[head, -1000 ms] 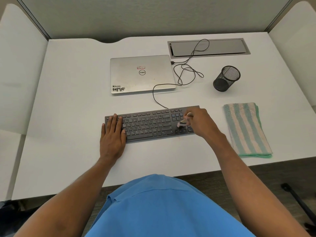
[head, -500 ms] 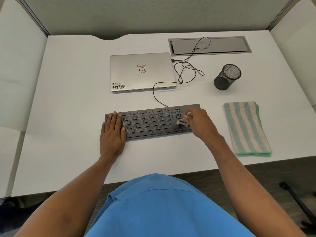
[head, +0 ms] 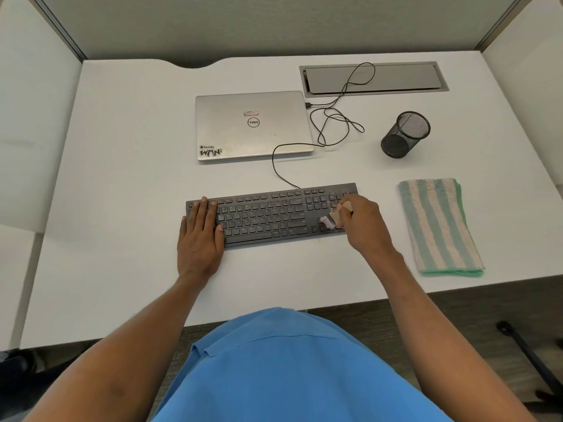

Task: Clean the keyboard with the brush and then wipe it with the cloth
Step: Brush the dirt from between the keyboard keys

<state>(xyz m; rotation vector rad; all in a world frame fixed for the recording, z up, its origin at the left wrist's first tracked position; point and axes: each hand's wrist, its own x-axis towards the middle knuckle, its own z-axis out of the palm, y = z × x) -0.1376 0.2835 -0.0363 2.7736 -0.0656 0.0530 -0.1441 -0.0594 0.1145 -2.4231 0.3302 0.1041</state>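
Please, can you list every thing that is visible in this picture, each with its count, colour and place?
desk: 1, white, under everything
keyboard: 1, black, front centre of the desk
brush: 1, pale bristles, on the keyboard's right end
cloth: 1, green and cream stripes, folded, right of the keyboard
laptop: 1, silver, closed, behind the keyboard
cable: 1, black, from the keyboard toward the laptop's right side
mesh pen cup: 1, black, right of the laptop
cable hatch: 1, grey, back right
shirt: 1, blue, bottom centre
left hand: 1, flat on the keyboard's left end
right hand: 1, holds the brush
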